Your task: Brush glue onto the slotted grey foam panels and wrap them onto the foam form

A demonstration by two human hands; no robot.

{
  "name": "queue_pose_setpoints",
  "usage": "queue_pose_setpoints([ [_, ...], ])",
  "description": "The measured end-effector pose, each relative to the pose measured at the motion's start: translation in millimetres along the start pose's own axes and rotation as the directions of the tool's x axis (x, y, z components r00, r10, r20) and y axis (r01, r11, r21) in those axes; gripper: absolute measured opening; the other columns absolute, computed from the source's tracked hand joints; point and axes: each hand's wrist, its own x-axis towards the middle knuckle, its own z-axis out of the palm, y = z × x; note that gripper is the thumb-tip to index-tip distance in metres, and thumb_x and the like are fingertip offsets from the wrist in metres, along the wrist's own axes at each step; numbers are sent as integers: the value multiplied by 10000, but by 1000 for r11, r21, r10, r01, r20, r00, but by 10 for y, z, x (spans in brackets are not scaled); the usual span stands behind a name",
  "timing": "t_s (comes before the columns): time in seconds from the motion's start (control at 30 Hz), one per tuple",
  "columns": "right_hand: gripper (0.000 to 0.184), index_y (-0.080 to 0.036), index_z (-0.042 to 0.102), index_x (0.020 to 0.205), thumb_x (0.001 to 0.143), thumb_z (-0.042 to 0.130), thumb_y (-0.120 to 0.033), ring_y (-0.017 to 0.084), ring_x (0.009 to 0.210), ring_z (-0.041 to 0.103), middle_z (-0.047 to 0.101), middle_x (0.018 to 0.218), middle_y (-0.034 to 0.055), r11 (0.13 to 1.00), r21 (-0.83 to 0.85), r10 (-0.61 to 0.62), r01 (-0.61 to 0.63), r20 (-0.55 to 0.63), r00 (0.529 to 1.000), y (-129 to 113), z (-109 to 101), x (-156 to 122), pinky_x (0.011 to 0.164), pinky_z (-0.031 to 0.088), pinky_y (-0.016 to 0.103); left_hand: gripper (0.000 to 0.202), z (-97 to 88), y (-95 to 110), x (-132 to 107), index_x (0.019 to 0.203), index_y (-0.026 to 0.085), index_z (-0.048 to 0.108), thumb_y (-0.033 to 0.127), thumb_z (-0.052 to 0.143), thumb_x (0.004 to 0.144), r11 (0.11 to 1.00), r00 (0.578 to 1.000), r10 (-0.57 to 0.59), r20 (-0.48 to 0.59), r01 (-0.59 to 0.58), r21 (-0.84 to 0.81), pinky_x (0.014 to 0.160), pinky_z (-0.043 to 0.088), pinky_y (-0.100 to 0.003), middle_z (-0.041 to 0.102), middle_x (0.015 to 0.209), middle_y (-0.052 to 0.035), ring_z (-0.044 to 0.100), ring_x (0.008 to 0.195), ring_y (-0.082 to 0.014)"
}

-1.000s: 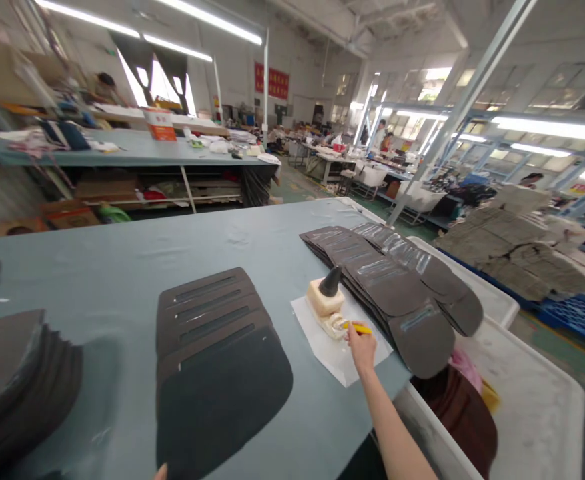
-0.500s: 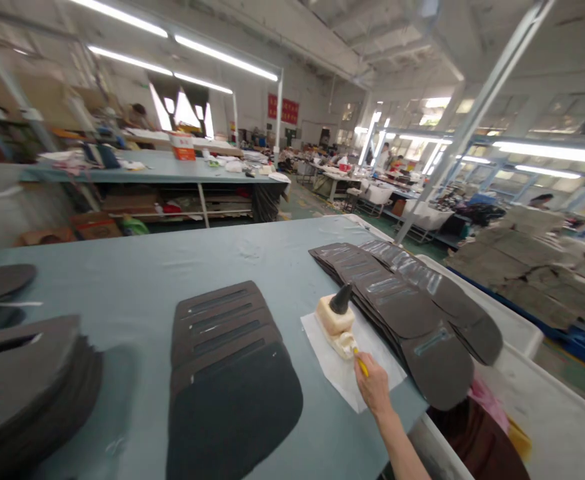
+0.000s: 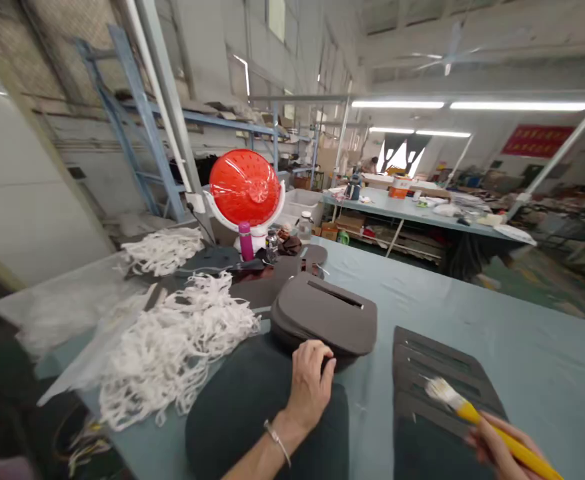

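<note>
My left hand point(image 3: 311, 381), a bracelet at its wrist, is at the near edge of a stack of dark grey rounded panels point(image 3: 325, 312). Its fingers are curled against that edge; what they pinch, if anything, is hidden. Under this hand a large dark panel point(image 3: 267, 413) lies flat on the table. My right hand point(image 3: 499, 448) is closed round the yellow handle of a paintbrush point(image 3: 465, 408). White bristles point left, over several overlapping slotted panels point(image 3: 445, 367).
A heap of white cord point(image 3: 172, 350) covers the table's left part. Behind it are a red dish-shaped heater point(image 3: 245, 188), a magenta bottle point(image 3: 245, 241) and a glass jar point(image 3: 305, 225). Another work table point(image 3: 397, 207) stands farther back.
The view has swung left, bringing the cord heap and heater into sight. My left hand has come into view at the stack. The brush has left the glue container and is over the slotted panels.
</note>
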Motion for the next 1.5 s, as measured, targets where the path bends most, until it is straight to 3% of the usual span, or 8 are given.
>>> queue_pose_setpoints([
  [0.17,397,-178,622,900,682,669,-506,177,527,584,637,657,43,981,194,-83,25,298,951,-944,2078,-274,475,443,284,453,-252,-726,571,1221,193,472,342,589,809,961,981,181,63,-191,201,1038,304,-492,485,1285,-119,374,1260,-279],
  [0.27,338,-177,606,863,699,652,-469,154,499,572,612,616,13,964,267,-86,-24,393,915,-1216,2916,-402,439,411,244,408,-298,-988,738,1133,210,534,336,650,764,937,960,231,159,-264,231,989,361,-475,555,1149,-89,471,1131,-260],
  [0.57,205,-173,600,811,705,592,-349,109,401,488,550,493,-45,997,80,-49,-9,691,721,-1189,3900,-445,396,365,201,397,-224,-1197,767,1126,197,557,278,656,750,973,981,168,97,-181,145,869,458,-459,539,1092,-98,487,1024,-270],
  [0.77,276,-168,622,866,708,539,-379,143,460,578,602,503,-24,993,-52,-81,109,377,922,-1083,4489,123,467,441,215,348,-290,-1211,785,1100,216,552,238,635,762,983,982,137,131,-151,106,897,446,-473,528,1045,-75,474,1022,-261],
  [0.93,284,-173,676,786,703,531,-402,162,464,594,606,466,-7,967,-211,-69,141,317,946,-935,4225,455,492,445,229,345,-273,-1203,792,1124,243,541,225,600,784,982,982,144,119,-157,103,910,440,-470,520,1087,-67,469,1050,-257],
  [1.2,275,-166,651,545,673,485,-344,222,543,605,604,449,55,842,-531,5,-90,-159,987,-552,2400,917,543,402,269,306,-295,-1148,818,1146,233,537,254,525,841,963,965,222,141,-240,122,904,425,-441,522,1111,-86,461,1056,-254],
  [1.37,260,-190,626,568,693,498,-379,201,510,570,590,451,23,828,-552,1,-101,-179,984,-508,1841,385,557,392,267,302,-287,-1082,781,1147,222,545,264,514,850,957,959,223,172,-249,149,907,406,-424,526,1119,-97,458,1065,-253],
  [1.5,216,-207,592,610,710,511,-380,188,554,558,605,532,13,817,-576,-131,-22,-222,966,-713,1777,-278,570,384,256,261,-350,-1066,835,1092,218,577,283,518,846,975,960,188,207,-208,81,906,404,-413,554,1091,-89,486,1039,-237],
])
